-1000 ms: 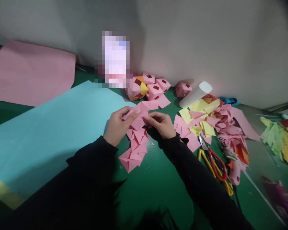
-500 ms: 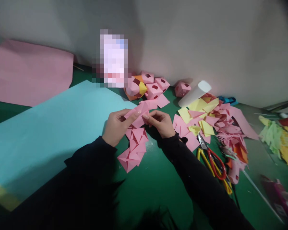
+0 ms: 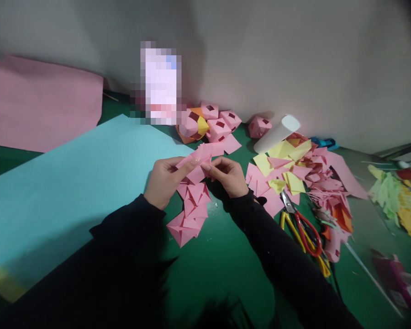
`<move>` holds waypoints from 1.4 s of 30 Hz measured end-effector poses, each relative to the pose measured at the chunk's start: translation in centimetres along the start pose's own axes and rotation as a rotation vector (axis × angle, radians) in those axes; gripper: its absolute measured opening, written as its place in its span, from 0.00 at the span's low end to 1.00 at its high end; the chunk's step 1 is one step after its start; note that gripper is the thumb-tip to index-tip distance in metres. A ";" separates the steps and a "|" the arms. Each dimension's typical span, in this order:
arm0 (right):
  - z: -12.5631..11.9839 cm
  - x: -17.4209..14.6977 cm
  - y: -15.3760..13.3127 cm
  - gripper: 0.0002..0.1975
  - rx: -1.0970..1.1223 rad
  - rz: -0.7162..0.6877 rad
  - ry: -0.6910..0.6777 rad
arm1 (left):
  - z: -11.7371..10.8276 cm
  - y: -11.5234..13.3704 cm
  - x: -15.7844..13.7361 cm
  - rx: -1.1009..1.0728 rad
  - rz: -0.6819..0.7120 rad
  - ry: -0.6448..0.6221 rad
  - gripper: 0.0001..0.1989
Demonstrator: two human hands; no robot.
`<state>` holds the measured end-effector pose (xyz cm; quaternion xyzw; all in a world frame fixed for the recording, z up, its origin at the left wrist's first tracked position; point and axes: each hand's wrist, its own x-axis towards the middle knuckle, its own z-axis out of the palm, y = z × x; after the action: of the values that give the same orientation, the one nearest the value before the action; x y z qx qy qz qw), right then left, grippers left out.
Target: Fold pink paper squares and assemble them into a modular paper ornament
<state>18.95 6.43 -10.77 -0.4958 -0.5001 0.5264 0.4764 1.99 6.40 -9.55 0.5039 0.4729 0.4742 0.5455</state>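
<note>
Between my two hands is a piece of folded pink paper (image 3: pixel 196 172), creased at an angle. My left hand (image 3: pixel 165 179) is closed on its left side, thumb on top. My right hand (image 3: pixel 229 175) pinches the right edge between thumb and forefinger. Just below, several folded pink paper pieces (image 3: pixel 188 224) lie in an overlapping row on the green table (image 3: pixel 226 260). Behind my hands, flat pink squares (image 3: pixel 231 144) lie near pink faceted paper shapes (image 3: pixel 219 129) with openings cut in them. The lower side of the held paper is partly hidden by my fingers.
A large light-blue sheet (image 3: pixel 71 183) covers the left side, with a pink sheet (image 3: pixel 48 105) behind. On the right are a white tube (image 3: pixel 277 134), yellow paper pieces (image 3: pixel 287 151), red-handled scissors (image 3: pixel 308 233), yellow-handled pliers (image 3: pixel 292 233) and paper scraps. A pale wall (image 3: pixel 260 55) rises behind.
Almost nothing differs. The whole view has shifted very slightly, and both hands keep their hold on the pink paper in nearly the same pose.
</note>
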 end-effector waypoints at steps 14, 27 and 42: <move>-0.1 0.0 0.0 0.14 0.001 -0.013 -0.031 | 0.0 -0.1 0.1 -0.008 -0.009 -0.003 0.14; -0.2 0.0 -0.1 0.14 -0.027 -0.015 -0.021 | 0.0 -0.4 0.2 -0.082 -0.030 0.021 0.15; -0.2 -0.2 0.0 0.15 -0.046 -0.046 -0.021 | -0.2 -0.5 0.2 0.138 0.034 0.002 0.14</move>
<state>19.13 6.27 -10.74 -0.4895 -0.5284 0.5088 0.4714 1.87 6.57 -10.06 0.5478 0.4962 0.4503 0.5008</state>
